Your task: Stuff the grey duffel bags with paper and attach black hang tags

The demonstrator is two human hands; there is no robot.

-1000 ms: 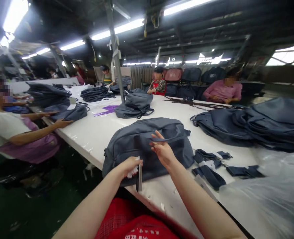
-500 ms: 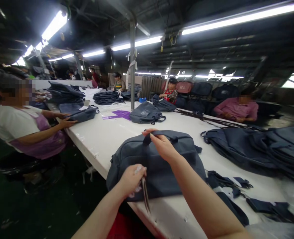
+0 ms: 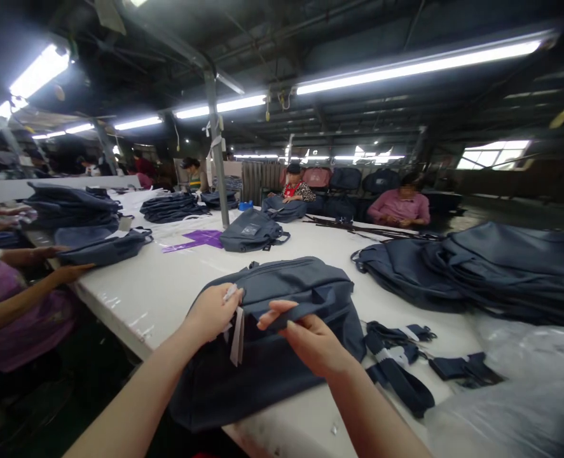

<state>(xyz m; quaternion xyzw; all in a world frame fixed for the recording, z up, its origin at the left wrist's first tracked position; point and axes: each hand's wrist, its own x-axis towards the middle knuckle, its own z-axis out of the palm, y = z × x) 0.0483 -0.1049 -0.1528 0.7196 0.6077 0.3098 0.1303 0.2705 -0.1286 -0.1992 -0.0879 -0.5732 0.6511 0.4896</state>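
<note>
Duffel bag [image 3: 282, 375], dark blue, overhanging the near edge of the white table [image 3: 119, 305], your left hand [image 3: 213, 312] closed around pale tags [image 3: 237, 340], your right hand [image 3: 314, 340] pinching the carry handle [image 3: 305, 310] between fingertips.

Matt against gloss

Matt cloth is seen on the bag [image 3: 272, 372] and straps [image 3: 405, 388]. Light is reflected by the smooth, glossy tabletop [image 3: 322, 245] and crinkled, translucent plastic sheeting [image 3: 515, 410]. A paper-like finish is shown by the tag [image 3: 237, 340].

Left hand [image 3: 213, 312]: pale tags [image 3: 237, 340] | right hand [image 3: 313, 340]: handle [image 3: 302, 311] | navy bag [image 3: 262, 380]: on white table [image 3: 324, 245]
</note>
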